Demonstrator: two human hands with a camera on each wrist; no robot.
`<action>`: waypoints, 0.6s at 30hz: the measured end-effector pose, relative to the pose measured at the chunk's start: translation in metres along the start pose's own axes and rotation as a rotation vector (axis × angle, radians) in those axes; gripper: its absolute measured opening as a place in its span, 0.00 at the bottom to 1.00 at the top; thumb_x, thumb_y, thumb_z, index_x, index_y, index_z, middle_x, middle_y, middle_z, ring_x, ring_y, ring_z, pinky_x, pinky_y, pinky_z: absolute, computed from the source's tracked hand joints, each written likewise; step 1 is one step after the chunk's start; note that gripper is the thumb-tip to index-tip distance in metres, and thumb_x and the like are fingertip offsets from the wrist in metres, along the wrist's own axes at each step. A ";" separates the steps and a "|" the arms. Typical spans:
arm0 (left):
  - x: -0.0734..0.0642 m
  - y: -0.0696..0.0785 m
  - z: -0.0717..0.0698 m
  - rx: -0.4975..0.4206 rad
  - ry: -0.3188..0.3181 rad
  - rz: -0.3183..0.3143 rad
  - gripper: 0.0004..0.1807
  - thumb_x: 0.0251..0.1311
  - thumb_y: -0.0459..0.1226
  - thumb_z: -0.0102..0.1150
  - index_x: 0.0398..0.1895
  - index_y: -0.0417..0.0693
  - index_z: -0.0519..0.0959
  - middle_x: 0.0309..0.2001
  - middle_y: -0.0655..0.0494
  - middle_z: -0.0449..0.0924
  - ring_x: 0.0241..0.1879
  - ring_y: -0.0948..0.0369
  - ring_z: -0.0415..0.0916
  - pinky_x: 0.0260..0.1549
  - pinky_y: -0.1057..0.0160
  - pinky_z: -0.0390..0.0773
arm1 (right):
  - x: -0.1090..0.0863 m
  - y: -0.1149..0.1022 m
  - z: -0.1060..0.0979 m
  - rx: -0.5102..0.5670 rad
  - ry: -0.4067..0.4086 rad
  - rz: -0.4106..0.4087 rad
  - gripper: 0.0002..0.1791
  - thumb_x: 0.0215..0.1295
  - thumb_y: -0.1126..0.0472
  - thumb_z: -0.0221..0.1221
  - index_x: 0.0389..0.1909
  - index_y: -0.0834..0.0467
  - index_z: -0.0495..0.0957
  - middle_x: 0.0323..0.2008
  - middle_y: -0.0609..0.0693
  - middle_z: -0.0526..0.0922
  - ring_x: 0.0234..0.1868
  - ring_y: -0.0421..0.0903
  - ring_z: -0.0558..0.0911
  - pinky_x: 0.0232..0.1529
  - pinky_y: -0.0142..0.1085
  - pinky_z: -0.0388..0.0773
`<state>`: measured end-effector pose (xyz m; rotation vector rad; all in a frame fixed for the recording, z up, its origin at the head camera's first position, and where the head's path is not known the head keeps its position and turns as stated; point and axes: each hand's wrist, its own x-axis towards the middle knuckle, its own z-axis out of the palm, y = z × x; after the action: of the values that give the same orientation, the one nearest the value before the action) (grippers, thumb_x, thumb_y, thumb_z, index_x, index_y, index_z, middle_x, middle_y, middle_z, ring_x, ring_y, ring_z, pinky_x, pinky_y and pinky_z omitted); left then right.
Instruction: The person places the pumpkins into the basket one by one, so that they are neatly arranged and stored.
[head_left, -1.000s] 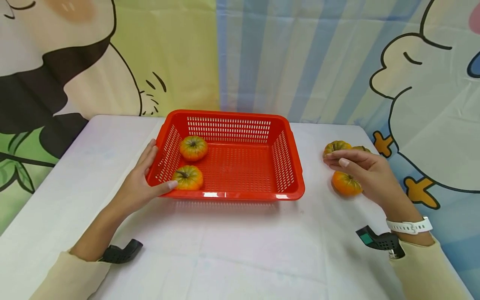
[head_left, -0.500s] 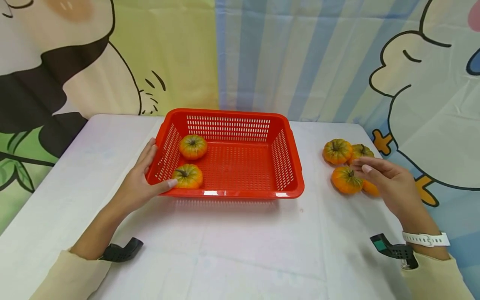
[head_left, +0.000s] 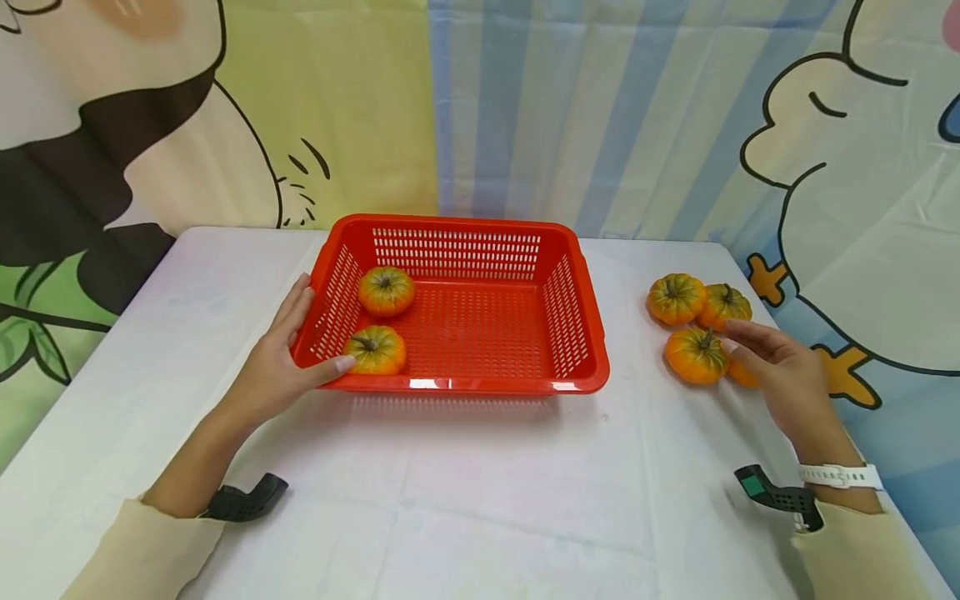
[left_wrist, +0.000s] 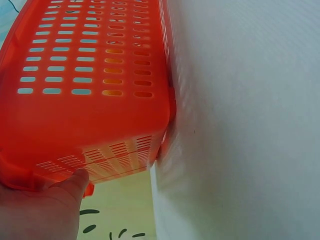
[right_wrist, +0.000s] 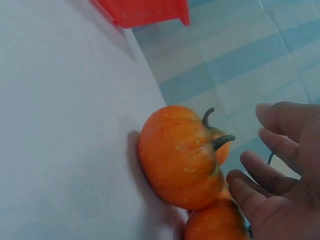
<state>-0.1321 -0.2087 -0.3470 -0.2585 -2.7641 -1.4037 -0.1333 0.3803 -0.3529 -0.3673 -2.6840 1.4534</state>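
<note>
My left hand (head_left: 273, 367) grips the near left corner of the red plastic basket (head_left: 480, 385), thumb over the front rim and fingers along the outer left wall. Inside, at the left, sit two small orange pumpkins, one at the back (head_left: 386, 292) and one in front (head_left: 377, 350). My right hand (head_left: 791, 379) hovers with parted fingers at a cluster of several similar pumpkins on the right. The front pumpkin (head_left: 696, 356) shows well; another (head_left: 741, 375) is partly hidden behind the hand. In the right wrist view nothing lies between the fingers (right_wrist: 267, 172), close beside the pumpkins.
Two more pumpkins, one (head_left: 677, 298) at the back and one (head_left: 724, 305) beside it, complete the cluster near the right edge of the white table (head_left: 480, 500). A printed cartoon cloth (head_left: 510, 108) hangs behind the table.
My right hand has moved right from over the back pumpkins, uncovering them, then dropped slightly toward the partly hidden one. The left hand and basket have stayed put.
</note>
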 end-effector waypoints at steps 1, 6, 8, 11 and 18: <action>0.000 0.000 0.000 -0.001 0.000 0.000 0.57 0.54 0.49 0.69 0.78 0.52 0.41 0.77 0.67 0.33 0.75 0.54 0.36 0.58 0.34 0.63 | 0.001 0.001 0.001 0.003 -0.010 -0.001 0.32 0.65 0.46 0.60 0.67 0.56 0.70 0.58 0.48 0.76 0.54 0.37 0.70 0.43 0.14 0.71; 0.000 0.001 0.000 -0.003 0.003 0.001 0.57 0.54 0.48 0.69 0.78 0.52 0.41 0.77 0.67 0.33 0.75 0.54 0.36 0.58 0.35 0.64 | 0.006 0.007 0.008 0.001 -0.035 -0.030 0.30 0.67 0.51 0.60 0.67 0.59 0.69 0.58 0.48 0.75 0.53 0.37 0.72 0.44 0.15 0.72; 0.000 0.001 0.000 0.000 0.005 -0.002 0.57 0.54 0.48 0.69 0.78 0.52 0.41 0.77 0.67 0.33 0.75 0.53 0.36 0.58 0.34 0.64 | 0.007 0.007 0.011 -0.033 -0.036 -0.033 0.31 0.67 0.49 0.60 0.67 0.58 0.69 0.60 0.51 0.74 0.55 0.38 0.72 0.44 0.16 0.72; 0.000 0.001 -0.001 0.002 0.007 -0.007 0.57 0.54 0.49 0.69 0.78 0.52 0.41 0.78 0.66 0.33 0.75 0.53 0.36 0.57 0.35 0.65 | 0.008 0.006 0.016 -0.099 -0.047 -0.042 0.33 0.67 0.47 0.59 0.68 0.58 0.68 0.63 0.56 0.71 0.58 0.44 0.73 0.46 0.17 0.72; 0.000 0.000 0.001 0.003 0.008 -0.016 0.57 0.54 0.49 0.69 0.78 0.53 0.41 0.78 0.66 0.33 0.75 0.53 0.35 0.58 0.35 0.64 | 0.007 0.001 0.025 -0.143 -0.064 -0.061 0.36 0.66 0.44 0.60 0.69 0.59 0.66 0.64 0.61 0.70 0.61 0.55 0.72 0.47 0.20 0.73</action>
<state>-0.1322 -0.2079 -0.3471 -0.2311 -2.7683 -1.4002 -0.1444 0.3623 -0.3683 -0.2483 -2.8312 1.2829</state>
